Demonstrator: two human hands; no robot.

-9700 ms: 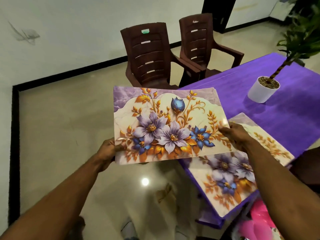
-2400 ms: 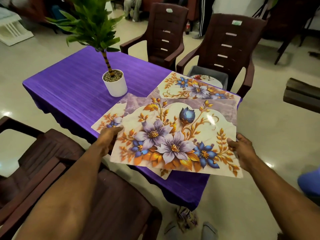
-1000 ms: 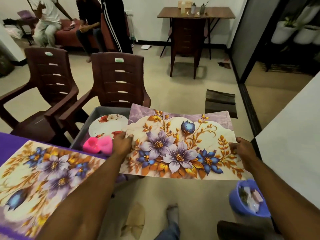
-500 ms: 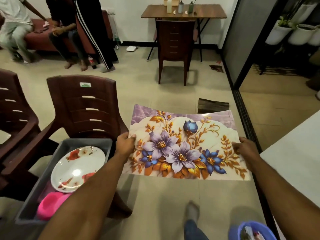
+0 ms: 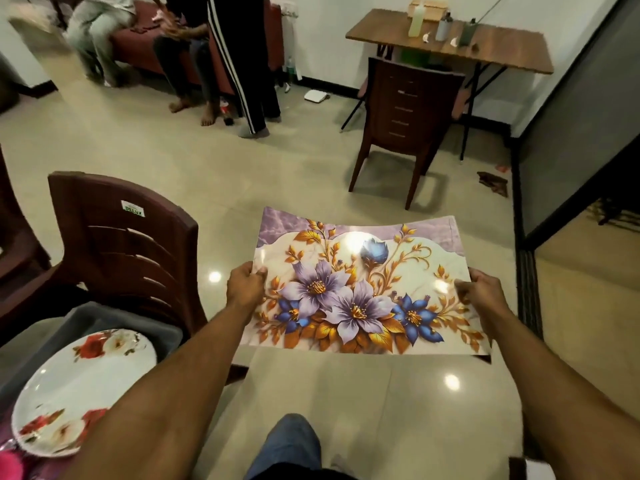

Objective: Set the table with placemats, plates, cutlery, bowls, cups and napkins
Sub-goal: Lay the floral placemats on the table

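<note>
Left hand (image 5: 245,284) at nine o'clock and right hand (image 5: 479,292) at three o'clock pinch the floral placemat (image 5: 363,289) edges, held above the floor.

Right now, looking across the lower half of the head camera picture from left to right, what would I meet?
Flowered plate in a grey tub → left hand → flowered placemat → right hand. Both hands grip the placemat's side edges above the floor.
</note>
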